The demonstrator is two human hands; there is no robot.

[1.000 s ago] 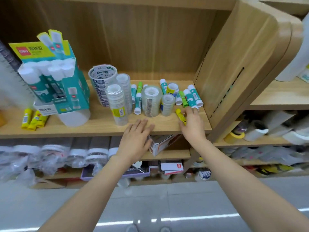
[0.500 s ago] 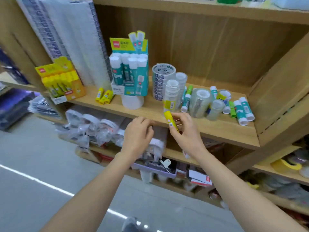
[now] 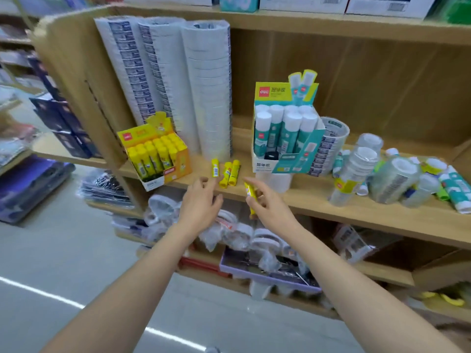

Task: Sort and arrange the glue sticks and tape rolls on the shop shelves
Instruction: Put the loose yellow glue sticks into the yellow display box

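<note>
My right hand holds a small yellow glue stick just in front of the wooden shelf. My left hand hovers beside it with fingers apart and nothing in it. Three loose yellow glue sticks lie on the shelf just beyond both hands. To their left stands a yellow display box full of yellow glue sticks. A teal box of large white-capped glue sticks stands to the right. Clear tape rolls and teal glue sticks lie jumbled at the right end.
Tall stacks of white tape rolls stand at the back left of the shelf. A big printed tape roll sits behind the teal box. Lower shelves hold bagged goods and a purple tray. Boxes line the top shelf.
The view has swung left along the shelf. My right hand carried the yellow glue stick from the jumbled right end to the loose yellow sticks; my left hand moved along with it.
</note>
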